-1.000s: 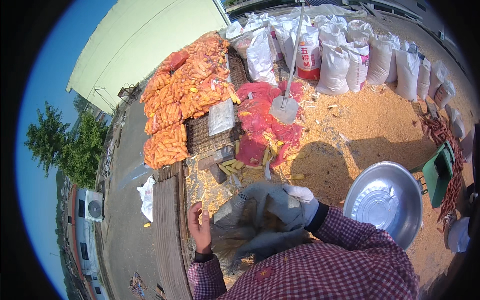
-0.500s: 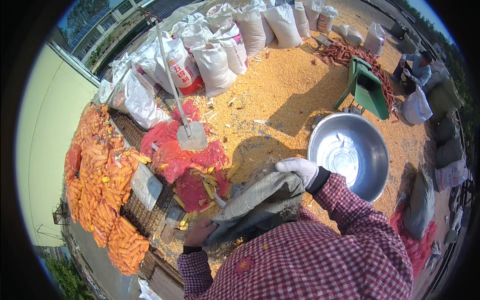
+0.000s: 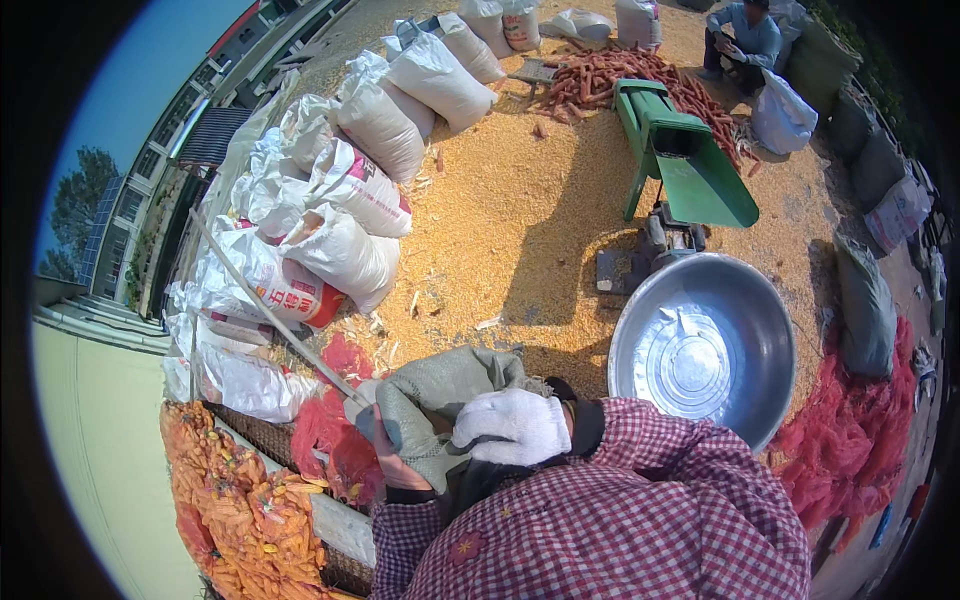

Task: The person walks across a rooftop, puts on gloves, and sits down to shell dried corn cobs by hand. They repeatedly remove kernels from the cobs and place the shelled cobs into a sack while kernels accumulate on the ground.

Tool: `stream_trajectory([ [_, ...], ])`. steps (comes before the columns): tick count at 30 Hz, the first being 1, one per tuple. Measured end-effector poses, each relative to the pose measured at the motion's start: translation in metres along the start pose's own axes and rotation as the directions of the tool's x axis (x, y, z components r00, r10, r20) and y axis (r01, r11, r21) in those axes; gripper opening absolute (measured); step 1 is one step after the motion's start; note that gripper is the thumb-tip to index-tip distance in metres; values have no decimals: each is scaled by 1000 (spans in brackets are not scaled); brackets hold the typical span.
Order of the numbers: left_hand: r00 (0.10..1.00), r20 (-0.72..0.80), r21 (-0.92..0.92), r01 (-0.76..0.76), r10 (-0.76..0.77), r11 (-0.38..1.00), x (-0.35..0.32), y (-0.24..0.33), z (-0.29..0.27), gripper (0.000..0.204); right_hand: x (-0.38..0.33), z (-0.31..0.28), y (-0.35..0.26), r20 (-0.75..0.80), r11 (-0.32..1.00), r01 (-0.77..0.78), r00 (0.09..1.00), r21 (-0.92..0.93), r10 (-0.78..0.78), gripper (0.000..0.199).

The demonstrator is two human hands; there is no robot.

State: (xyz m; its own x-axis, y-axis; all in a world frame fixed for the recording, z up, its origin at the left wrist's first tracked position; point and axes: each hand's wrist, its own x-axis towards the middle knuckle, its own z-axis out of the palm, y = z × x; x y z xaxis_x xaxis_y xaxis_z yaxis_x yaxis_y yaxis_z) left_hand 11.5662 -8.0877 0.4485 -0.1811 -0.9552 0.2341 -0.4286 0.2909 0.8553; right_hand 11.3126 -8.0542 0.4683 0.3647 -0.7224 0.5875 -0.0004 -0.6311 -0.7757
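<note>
A grey-green woven sack (image 3: 440, 385) is bunched up in front of my body. My left hand (image 3: 393, 455), bare, grips its left side, with the fingers partly hidden by the cloth. My right hand (image 3: 515, 427), in a white knitted glove, is closed on the sack's near edge with curled fingers. Just right of the gloved hand stands a wide metal basin (image 3: 690, 360) with nothing in it. The long handle of a shovel (image 3: 275, 315) slants down behind the sack, which hides most of its blade.
Loose corn kernels (image 3: 490, 210) cover the ground. A green corn sheller (image 3: 690, 165) stands behind the basin, near a pile of red cobs (image 3: 600, 80). Full white sacks (image 3: 370, 200) line the left, above netted corn ears (image 3: 250, 510). Red netting (image 3: 850, 420) lies right; a person (image 3: 745, 45) sits far right.
My right hand has come down and closer to my left hand, and the sack is more gathered and raised. The view has turned, so the surroundings appear shifted.
</note>
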Motion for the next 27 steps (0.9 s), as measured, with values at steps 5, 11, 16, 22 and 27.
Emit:
stream_trajectory([
  [5, 954, -297, 75, 62, -37, 995, 141, -13, -18, 63, -16, -7, 147, 455, 764, -345, 644, -545, 615, 45],
  [11, 851, -270, -709, 140, -450, 691, 319, -53, -42, 58, -89, -103, 234, 159, 283, -699, 239, -656, 958, 64],
  [16, 874, 216, -912, 341, -436, 230, 432, -88, 3, 54, 39, -171, 273, -351, 92, -896, 262, -434, 899, 52],
  [22, 360, 911, -392, 909, -204, -145, 528, -8, 117, 49, 257, -206, 265, -653, 539, -695, 689, -475, 313, 84],
  [27, 138, 990, -136, 989, 36, -55, 610, -22, 153, 48, 283, -261, 388, -708, 701, -710, 463, 62, 533, 48],
])
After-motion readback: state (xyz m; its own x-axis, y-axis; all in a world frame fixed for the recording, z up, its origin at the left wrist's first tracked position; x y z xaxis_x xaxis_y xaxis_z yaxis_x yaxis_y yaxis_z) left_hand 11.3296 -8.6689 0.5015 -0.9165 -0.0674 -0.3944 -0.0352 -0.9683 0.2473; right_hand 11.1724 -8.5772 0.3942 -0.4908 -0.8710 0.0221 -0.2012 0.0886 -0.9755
